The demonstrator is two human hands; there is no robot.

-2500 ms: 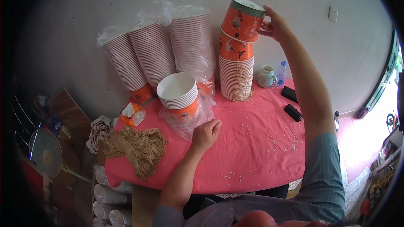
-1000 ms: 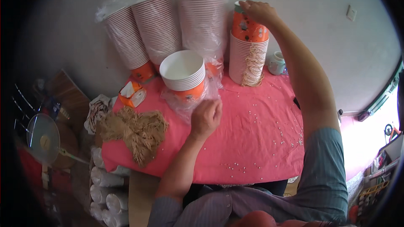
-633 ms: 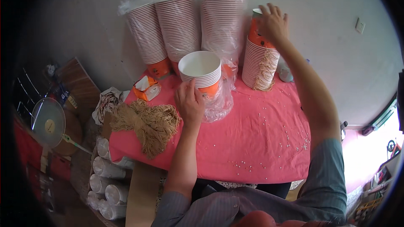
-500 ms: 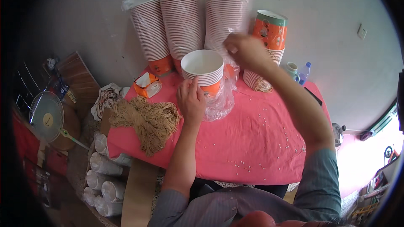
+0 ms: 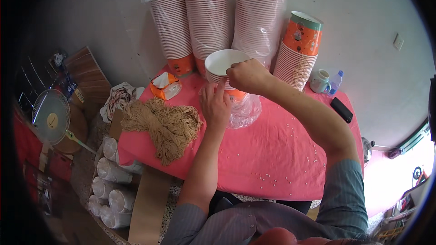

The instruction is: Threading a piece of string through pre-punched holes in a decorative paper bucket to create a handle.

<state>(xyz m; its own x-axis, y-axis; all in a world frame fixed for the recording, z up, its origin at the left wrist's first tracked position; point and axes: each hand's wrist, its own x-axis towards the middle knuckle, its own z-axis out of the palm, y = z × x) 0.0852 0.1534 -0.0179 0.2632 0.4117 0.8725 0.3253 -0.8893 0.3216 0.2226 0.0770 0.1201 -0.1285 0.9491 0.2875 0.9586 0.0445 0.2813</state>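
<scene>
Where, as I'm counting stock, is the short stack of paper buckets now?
In the head view's upper middle, the short stack stands at the left hand and right hand, in front of tall bagged stacks.

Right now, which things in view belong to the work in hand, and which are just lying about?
Work in hand:
short tub stack, with left hand and right hand at its rims
probably the tall tub stacks

Apparently just lying about:
mug
bottle
black object
orange tissue pack
</scene>
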